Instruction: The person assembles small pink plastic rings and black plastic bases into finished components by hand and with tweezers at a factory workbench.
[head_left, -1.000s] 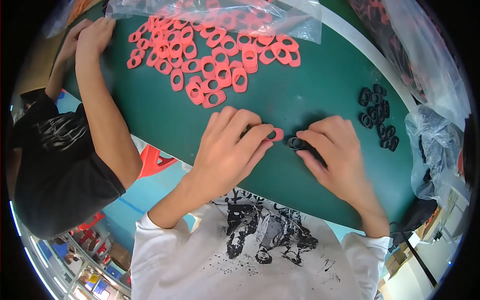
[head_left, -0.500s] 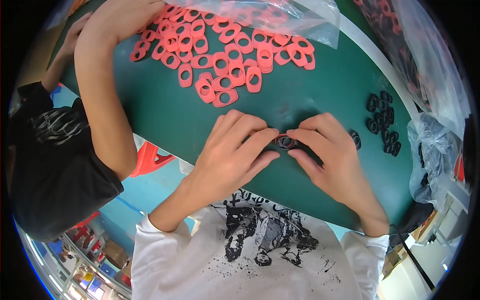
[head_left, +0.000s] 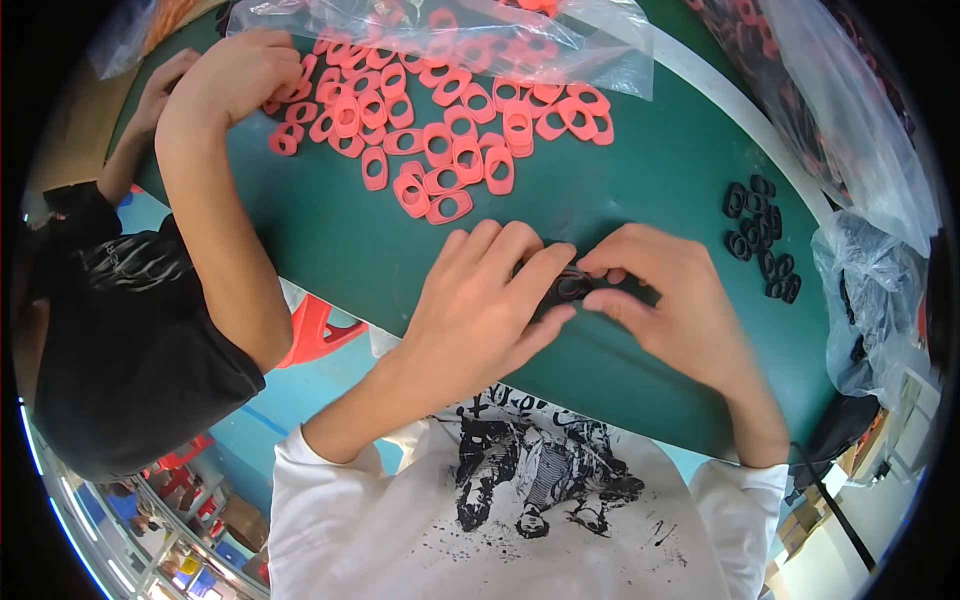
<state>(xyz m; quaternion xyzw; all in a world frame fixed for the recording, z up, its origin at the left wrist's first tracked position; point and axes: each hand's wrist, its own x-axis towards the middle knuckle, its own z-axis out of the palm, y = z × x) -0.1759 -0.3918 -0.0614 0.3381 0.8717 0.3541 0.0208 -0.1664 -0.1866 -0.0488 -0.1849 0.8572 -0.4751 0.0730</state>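
Co-worker's hand (head_left: 235, 78) at 10 o'clock from blk ring (head_left: 571, 289), coral rings (head_left: 438, 145) at 11. L hand (head_left: 487, 287) holds blk ring, narrow grip; R hand (head_left: 672, 292) pinches its R edge, exact tip contact appar. part-hidden. Loose blk pcs (head_left: 752, 230) betw. 2 & 3 o'clock.

left grip (head_left: 485, 295) and right grip (head_left: 675, 295) pinch a black ring (head_left: 570, 289)

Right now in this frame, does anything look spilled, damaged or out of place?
Nothing stands out. The pink rings lie scattered and overlapping, some under a clear plastic bag, without visible breakage; black pieces sit clustered at right. The left hand and right hand hold a dark piece, too small to judge.
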